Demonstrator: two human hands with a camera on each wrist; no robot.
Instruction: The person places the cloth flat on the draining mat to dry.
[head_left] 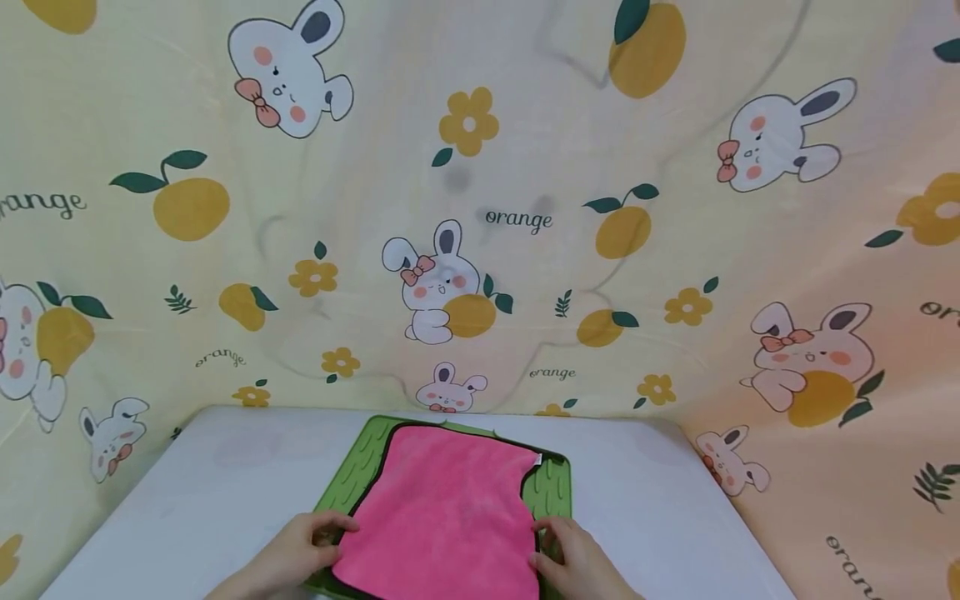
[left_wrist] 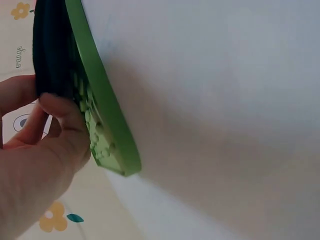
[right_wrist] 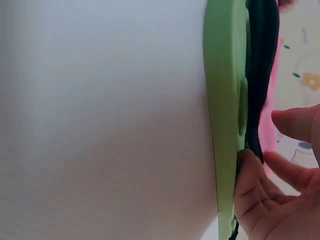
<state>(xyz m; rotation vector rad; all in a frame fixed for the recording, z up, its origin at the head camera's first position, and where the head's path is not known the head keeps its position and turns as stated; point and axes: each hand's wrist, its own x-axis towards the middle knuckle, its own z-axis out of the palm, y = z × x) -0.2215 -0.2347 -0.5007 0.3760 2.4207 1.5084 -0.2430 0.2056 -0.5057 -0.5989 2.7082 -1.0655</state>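
Observation:
A pink cloth with a black edging and a small white tag lies over a green board with raised marks on its surface. My left hand pinches the cloth's left edge near the front; in the left wrist view, the thumb and a finger meet on the dark underside. On the opposite side, my right hand holds the right edge, with fingers above and below the dark border in the right wrist view. The near end of the cloth runs out of the head view.
Board and cloth rest on a white table. Behind it hangs a pale curtain printed with rabbits, oranges and flowers, which also runs down the right side. The board's raised green rim stands beside my left hand.

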